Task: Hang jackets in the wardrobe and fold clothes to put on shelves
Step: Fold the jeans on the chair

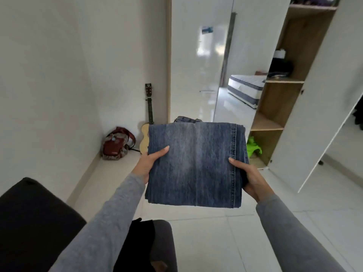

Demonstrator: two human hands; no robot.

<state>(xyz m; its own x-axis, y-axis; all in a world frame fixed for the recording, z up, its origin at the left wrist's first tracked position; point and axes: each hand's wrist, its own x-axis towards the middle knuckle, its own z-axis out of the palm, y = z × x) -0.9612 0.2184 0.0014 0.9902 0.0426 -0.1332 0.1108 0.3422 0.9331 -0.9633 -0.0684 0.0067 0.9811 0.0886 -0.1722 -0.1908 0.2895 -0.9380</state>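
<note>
Holding the folded jeans (194,165) up at dead centre, flat and clear of the white tiled floor (216,242). Gripping the 9 o'clock edge with the left hand (146,163), thumb laid across the top of the denim, fingers hidden underneath. Clasping the 3 o'clock edge with the right hand (249,177), thumb on top beside the stitched seam, fingers curled under the stacked layers. Reaching in from 7 and 5 o'clock in grey sleeves (110,222). Facing, at 2 o'clock, an open wardrobe (275,99) with wooden shelves, its white door (314,114) swung wide toward 3 o'clock. Spotting a bright green garment (253,147) in the lowest compartment. Catching a second piece of denim (186,119) just past the jeans' far edge at 12 o'clock. Noting at 10 o'clock a guitar (144,134) propped against the wall, a red bag (115,144) beside it on the floor. Glimpsing a mattress (243,87) at 1 o'clock and a dark seat (33,222) at 8 o'clock.
</note>
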